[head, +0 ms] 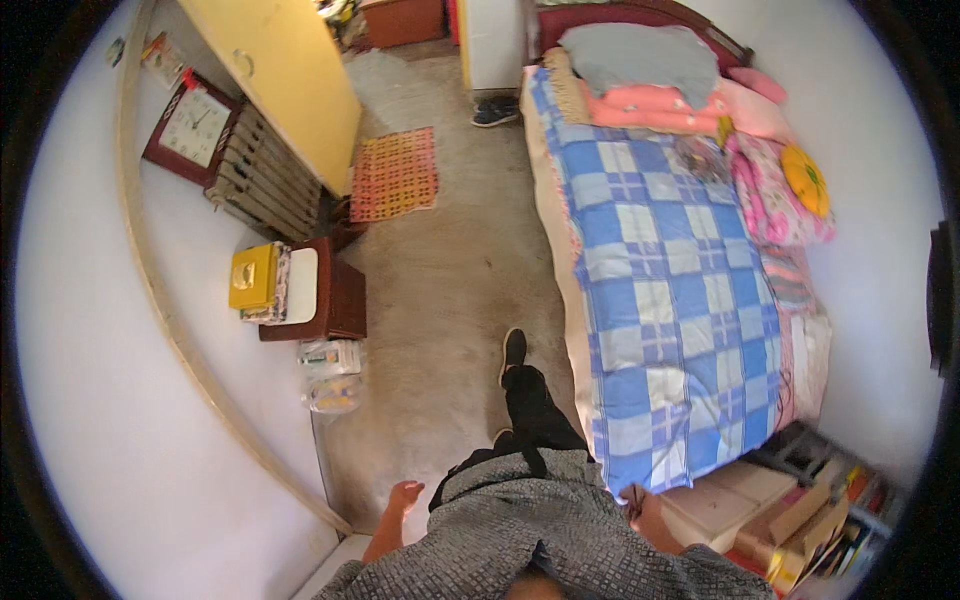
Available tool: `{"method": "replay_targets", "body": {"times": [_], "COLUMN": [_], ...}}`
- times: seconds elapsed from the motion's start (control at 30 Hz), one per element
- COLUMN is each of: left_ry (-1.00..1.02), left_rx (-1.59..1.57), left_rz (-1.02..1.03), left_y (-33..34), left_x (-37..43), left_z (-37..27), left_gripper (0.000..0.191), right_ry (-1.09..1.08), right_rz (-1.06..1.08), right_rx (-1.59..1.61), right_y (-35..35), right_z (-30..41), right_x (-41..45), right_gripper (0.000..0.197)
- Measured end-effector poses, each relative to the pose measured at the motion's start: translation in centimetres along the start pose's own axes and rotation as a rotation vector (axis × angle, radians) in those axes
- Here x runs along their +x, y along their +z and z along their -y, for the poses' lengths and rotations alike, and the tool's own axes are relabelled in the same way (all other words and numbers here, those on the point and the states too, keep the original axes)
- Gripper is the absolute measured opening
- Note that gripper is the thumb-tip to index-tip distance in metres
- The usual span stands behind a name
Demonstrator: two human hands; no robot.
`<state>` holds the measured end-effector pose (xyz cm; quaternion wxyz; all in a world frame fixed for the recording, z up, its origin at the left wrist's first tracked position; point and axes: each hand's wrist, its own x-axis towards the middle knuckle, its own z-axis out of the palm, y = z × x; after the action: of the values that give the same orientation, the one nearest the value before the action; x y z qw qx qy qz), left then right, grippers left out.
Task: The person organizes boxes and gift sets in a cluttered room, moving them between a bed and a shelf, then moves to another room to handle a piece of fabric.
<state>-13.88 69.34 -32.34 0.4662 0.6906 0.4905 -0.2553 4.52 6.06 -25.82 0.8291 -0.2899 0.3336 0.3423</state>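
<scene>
My left hand hangs beside my hip, its fingers loosely curled; whether anything is in it cannot be told. My right hand is at my other side by the foot of the bed, closed around a small brown cloth. Beside it lies the corner of a blue and white checked bedspread, which covers the bed. A grey cloth lies over pink folded bedding at the headboard. Pink floral bedding and a yellow round cushion lie along the wall.
A dark red cabinet with a yellow box on it stands at the left, plastic-wrapped packs beside it. Farther off are a radiator, a yellow door, a woven mat and dark shoes. Cardboard boxes stand beyond the bed's foot.
</scene>
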Motion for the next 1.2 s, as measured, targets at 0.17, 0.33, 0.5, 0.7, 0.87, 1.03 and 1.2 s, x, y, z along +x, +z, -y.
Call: {"method": "replay_targets", "body": {"times": [0.17,0.33,0.5,0.7,0.87,1.03,1.2], "left_ry": [-0.085,0.192,0.029,-0.03,-0.173,0.131,0.148], "left_rx": [-0.062,-0.028,-0.182,0.034,-0.098,0.409,-0.099], "left_rz": [-0.05,-0.192,-0.226,-0.19,-0.081,0.059,-0.04], "left_y": [-2.2,-5.9,-8.5,-11.2,-15.9,-24.8,-35.1], "left_x": [2.9,5.9,6.5,12.8,23.1,40.2,54.7], "left_z": [-7.4,-18.4,-28.1,-28.5,-34.8,-39.4,-54.1], "left_gripper": [0.044,0.042,0.045,0.046,0.051,0.052,0.039], "right_ry": [0.138,0.061,-0.062,-0.236,-0.136,-0.105,0.079], "right_rz": [-0.091,-0.418,-0.001,-0.157,-0.232,-0.419,-0.412], "right_rx": [-0.226,-0.228,-0.549,-0.569,-0.476,-0.321,-0.32], "right_y": [5.4,21.5,45.9,58.4,59.8,70.2,79.3], "right_z": [4.1,15.9,28.0,32.6,29.7,22.0,20.2], "right_x": [4.5,20.1,31.3,40.0,47.7,54.3,61.6], "right_gripper": [0.041,0.033,0.036,0.037,0.036,0.039,0.037]}}
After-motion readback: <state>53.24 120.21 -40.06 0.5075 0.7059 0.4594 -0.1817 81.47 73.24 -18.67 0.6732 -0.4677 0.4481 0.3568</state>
